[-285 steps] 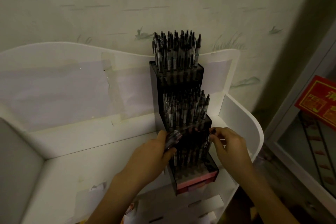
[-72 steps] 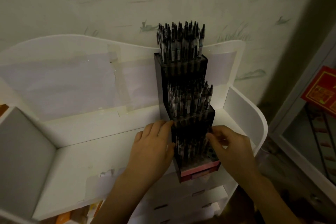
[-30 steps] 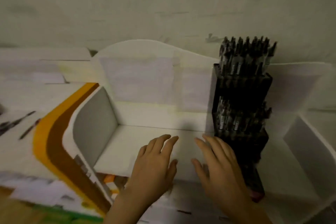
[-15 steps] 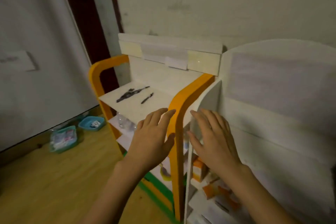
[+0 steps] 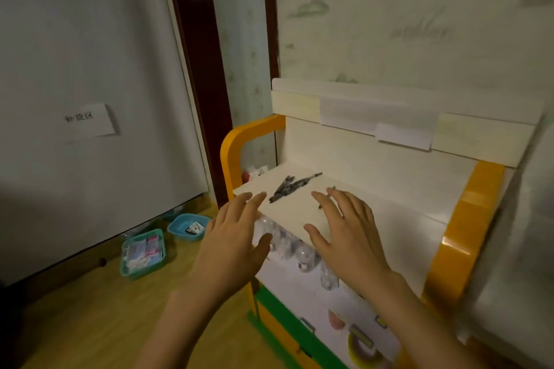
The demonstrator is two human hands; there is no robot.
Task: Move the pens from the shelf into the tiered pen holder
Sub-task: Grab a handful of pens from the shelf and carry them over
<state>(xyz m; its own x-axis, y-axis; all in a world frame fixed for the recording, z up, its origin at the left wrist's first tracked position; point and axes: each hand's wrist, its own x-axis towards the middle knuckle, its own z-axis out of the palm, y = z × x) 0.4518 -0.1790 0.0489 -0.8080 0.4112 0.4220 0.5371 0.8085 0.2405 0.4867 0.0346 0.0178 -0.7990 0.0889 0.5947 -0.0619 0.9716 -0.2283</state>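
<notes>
A small heap of dark pens lies on the top board of the orange-framed shelf. One more pen peeks out just behind my right hand's fingertips. My left hand hovers with straight fingers at the board's front left edge, holding nothing. My right hand is spread flat over the board a little right of the heap, also holding nothing. The tiered pen holder is out of view.
Clear bottles stand on the shelf's lower level under my hands. Two teal baskets sit on the wooden floor at the left, by a white door with a paper label. A white unit's edge borders the shelf on the right.
My view has swung left from the white unit with the pen holder to the orange shelf. Both hands left the holder and now reach, open, over the shelf's top board near the pens.
</notes>
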